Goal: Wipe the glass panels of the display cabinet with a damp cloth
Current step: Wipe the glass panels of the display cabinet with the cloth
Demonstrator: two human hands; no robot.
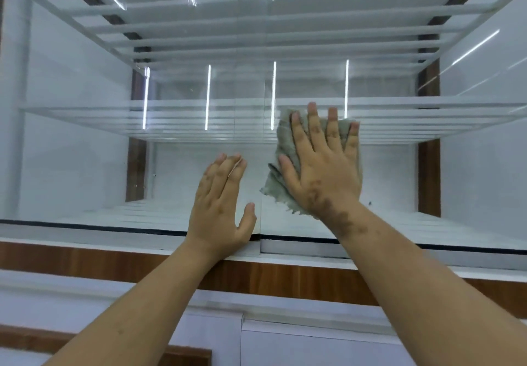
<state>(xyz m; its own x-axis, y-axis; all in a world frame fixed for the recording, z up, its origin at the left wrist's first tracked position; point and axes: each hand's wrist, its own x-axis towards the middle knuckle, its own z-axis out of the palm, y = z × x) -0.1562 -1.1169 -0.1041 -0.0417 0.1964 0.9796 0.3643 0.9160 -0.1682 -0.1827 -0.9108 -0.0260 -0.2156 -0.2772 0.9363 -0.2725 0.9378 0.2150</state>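
A display cabinet fills the head view, fronted by two sliding glass panels that meet near the middle. My right hand (322,163) lies flat with spread fingers and presses a grey-green cloth (278,183) against the right glass panel (399,171). My left hand (222,203) rests flat with straight fingers on the left glass panel (85,152), close to its right edge. The cloth's frayed lower edge sticks out below my right palm.
White shelves (256,109) run across the inside, mirrored many times. Bright strip-light reflections streak the glass. A dark track (85,227) and a wood-grain ledge (85,257) run along the bottom of the panels. White drawer fronts (313,343) lie below.
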